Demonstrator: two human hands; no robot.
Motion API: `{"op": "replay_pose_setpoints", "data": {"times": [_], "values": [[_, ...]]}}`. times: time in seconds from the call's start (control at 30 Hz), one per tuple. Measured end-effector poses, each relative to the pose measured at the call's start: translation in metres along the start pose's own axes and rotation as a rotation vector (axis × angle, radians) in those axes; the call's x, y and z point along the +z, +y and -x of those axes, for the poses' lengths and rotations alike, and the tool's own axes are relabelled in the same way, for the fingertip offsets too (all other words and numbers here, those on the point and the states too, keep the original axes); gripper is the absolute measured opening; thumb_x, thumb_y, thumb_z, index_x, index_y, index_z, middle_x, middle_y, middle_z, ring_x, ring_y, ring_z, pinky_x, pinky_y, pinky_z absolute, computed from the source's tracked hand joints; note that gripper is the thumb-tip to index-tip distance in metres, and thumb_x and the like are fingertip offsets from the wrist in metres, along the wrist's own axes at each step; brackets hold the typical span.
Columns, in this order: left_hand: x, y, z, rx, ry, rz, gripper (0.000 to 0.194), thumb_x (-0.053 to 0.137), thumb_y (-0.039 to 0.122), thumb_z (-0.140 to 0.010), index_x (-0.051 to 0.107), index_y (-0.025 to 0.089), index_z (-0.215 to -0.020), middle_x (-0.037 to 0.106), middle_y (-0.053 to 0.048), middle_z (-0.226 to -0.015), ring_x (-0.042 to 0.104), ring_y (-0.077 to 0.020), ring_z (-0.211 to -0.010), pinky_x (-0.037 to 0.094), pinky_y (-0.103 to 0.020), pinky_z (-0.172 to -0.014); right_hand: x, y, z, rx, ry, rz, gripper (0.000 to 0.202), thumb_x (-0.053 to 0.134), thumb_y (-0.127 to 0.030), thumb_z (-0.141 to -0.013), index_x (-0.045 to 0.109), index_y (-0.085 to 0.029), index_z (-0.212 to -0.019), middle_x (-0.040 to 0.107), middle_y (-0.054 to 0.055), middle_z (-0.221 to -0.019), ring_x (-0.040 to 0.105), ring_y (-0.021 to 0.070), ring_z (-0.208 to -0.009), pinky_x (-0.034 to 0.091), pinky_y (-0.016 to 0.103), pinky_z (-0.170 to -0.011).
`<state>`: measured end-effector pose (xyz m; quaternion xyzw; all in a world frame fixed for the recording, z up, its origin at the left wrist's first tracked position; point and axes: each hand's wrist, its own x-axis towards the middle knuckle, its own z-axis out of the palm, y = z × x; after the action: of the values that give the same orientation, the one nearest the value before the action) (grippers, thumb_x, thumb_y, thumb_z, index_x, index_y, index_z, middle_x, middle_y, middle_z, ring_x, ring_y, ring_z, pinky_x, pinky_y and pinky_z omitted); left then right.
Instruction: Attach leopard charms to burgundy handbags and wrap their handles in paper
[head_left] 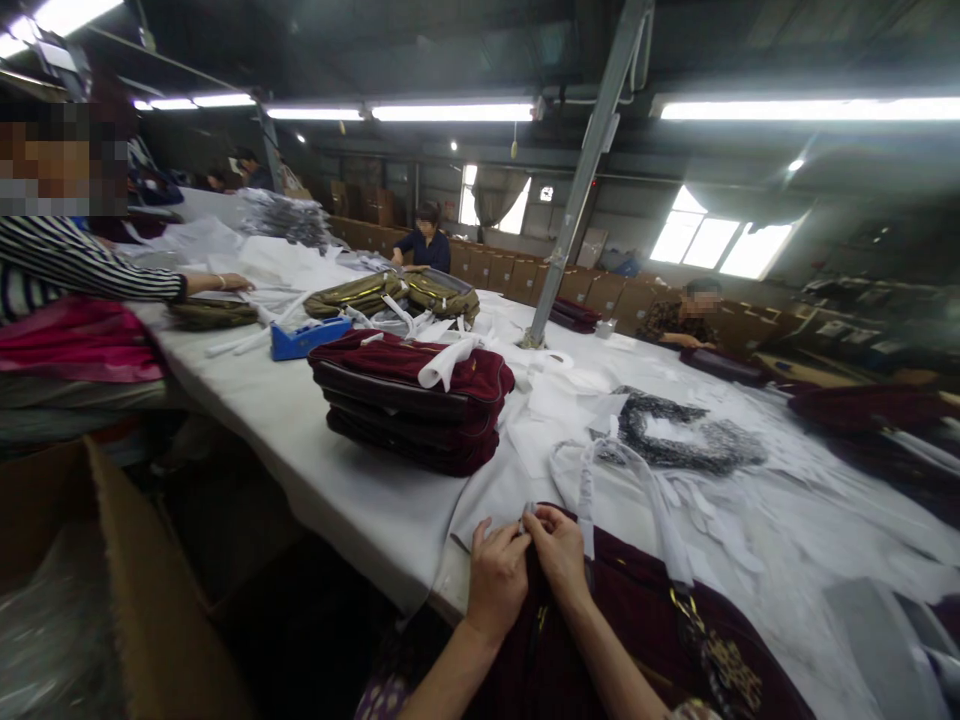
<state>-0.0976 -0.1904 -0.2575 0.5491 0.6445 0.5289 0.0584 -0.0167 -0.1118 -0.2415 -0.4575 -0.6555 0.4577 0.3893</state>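
A dark maroon handbag (630,590) lies at the table's front edge, close to my body. Above its far left part, my left hand (499,575) and my right hand (559,555) meet fingertip to fingertip. Both pinch a small greyish piece (528,515) that the fingers mostly cover, so I cannot make out its kind. White wrapping covers the bag's handle (671,530), which stands up to the right of my hands. From a gold ring (682,603) at the handle's base hangs a dark braided strap with a gold-patterned ornament (731,670).
Stacked maroon bags (409,400) stand ahead, with a blue holder (307,338) and olive bags (360,295) beyond. Black-and-white shredded-looking material (667,430) lies to the right. A metal post (581,190) rises from the table. A striped sleeve (90,260) reaches in left, above an open carton (142,580).
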Motion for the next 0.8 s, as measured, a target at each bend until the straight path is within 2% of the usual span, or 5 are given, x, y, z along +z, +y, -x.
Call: {"op": "replay_pose_setpoints", "data": {"times": [0.2,0.33,0.43,0.6,0.8], "values": [[0.001,-0.012,-0.006,-0.338,0.156,0.286,0.028,0.035,0.029,-0.088,0.058,0.017,-0.100,0.069,-0.008,-0.092,0.066,-0.0191,-0.085,0.052,-0.031,-0.075,-0.041,-0.021,0.006,0.007,-0.072,0.030,0.042,0.043,-0.047,-0.081,0.062,-0.014,-0.098,0.068,0.009,-0.088,0.065,0.0190,-0.062,0.049,0.029,-0.053],[0.002,-0.015,-0.007,-0.356,0.137,0.305,0.027,0.037,0.032,-0.088,0.058,0.018,-0.097,0.069,-0.008,-0.090,0.066,-0.0196,-0.085,0.052,-0.033,-0.077,-0.068,-0.046,0.056,-0.244,-0.420,0.265,0.026,0.055,-0.028,-0.076,0.065,-0.021,-0.099,0.066,0.005,-0.094,0.059,0.0213,-0.088,0.045,0.033,-0.081],[0.001,-0.014,-0.007,-0.351,0.122,0.290,0.027,0.038,0.033,-0.087,0.059,0.019,-0.094,0.069,-0.007,-0.091,0.065,-0.0196,-0.086,0.050,-0.033,-0.079,-0.066,-0.053,0.087,-0.379,-0.569,0.479,0.037,0.059,-0.014,-0.066,0.063,-0.026,-0.101,0.061,0.003,-0.096,0.051,0.0225,-0.094,0.039,0.036,-0.086],[0.002,-0.015,-0.007,-0.333,0.134,0.236,0.028,0.039,0.035,-0.086,0.060,0.019,-0.093,0.069,-0.007,-0.089,0.065,-0.0196,-0.083,0.050,-0.032,-0.077,-0.048,-0.032,0.094,-0.436,-0.437,0.568,0.016,0.058,-0.016,-0.074,0.065,-0.024,-0.085,0.057,0.003,-0.081,0.048,0.0202,-0.083,0.038,0.035,-0.077],[-0.008,-0.007,-0.003,-0.319,0.228,0.159,0.034,0.043,0.039,-0.081,0.058,0.015,-0.101,0.066,-0.013,-0.101,0.062,-0.0251,-0.092,0.049,-0.037,-0.080,-0.048,-0.009,0.093,-0.385,-0.119,0.230,0.021,0.048,-0.032,-0.087,0.066,-0.021,-0.083,0.059,0.003,-0.074,0.053,0.0178,-0.077,0.043,0.030,-0.073]]}}
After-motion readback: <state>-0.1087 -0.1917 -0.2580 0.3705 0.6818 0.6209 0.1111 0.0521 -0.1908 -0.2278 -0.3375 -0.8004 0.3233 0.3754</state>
